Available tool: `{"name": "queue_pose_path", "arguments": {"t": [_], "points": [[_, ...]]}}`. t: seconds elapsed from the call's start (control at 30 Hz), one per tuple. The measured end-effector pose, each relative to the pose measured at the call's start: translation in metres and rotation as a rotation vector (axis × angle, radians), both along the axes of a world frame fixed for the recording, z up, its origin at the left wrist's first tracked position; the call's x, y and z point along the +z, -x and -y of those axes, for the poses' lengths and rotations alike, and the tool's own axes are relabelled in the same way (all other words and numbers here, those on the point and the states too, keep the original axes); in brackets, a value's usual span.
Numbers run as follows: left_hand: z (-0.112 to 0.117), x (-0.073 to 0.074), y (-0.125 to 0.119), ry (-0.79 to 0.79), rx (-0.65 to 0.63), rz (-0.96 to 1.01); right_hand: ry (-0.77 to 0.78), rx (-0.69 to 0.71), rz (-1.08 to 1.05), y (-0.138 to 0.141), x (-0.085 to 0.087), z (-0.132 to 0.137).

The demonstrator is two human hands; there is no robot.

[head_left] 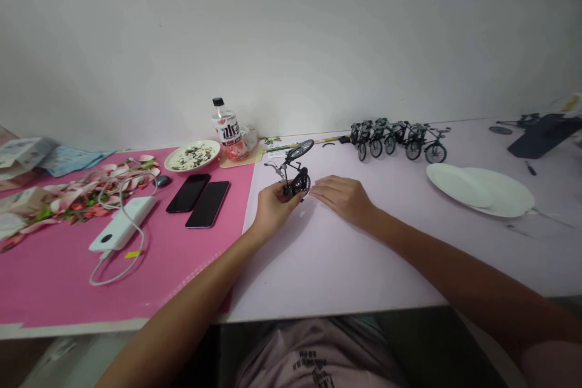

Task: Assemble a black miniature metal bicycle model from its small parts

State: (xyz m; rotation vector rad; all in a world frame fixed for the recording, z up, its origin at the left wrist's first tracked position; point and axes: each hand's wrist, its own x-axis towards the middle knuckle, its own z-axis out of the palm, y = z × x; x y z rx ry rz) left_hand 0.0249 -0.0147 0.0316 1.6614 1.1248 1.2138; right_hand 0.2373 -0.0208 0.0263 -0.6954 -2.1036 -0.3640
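Note:
My left hand [273, 206] is closed on a small black toy bicycle [294, 171], holding it tilted above the pale table [345, 254], one wheel raised toward the wall. My right hand [342, 196] lies palm down on the table just right of the bicycle, fingers stretched toward it and close to its lower wheel. Whether the fingertips touch the model is unclear.
A row of several finished toy bicycles [396, 139] stands at the back. White plates [482, 191] lie right, dark tools [541, 130] far right. On the pink mat [68, 279] are two phones [200, 199], a power bank [122, 223], flowers [86, 194], a snack plate [193, 155] and a bottle [227, 131].

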Motion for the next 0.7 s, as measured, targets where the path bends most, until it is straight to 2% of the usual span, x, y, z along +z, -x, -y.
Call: {"name": "queue_pose_path", "arguments": {"t": [0.27, 0.47, 0.7], "points": [[0.0014, 0.0009, 0.0016, -0.033, -0.009, -0.020, -0.024, -0.055, -0.010, 0.0030, -0.0025, 0.0020], [0.0025, -0.0001, 0.0006, -0.052, 0.010, -0.074, 0.055, -0.099, -0.043, 0.0036, -0.0033, 0.0026], [0.0037, -0.0026, -0.0022, -0.029, -0.027, -0.041, 0.018, -0.161, -0.044, 0.0058, -0.0039, 0.0026]]}}
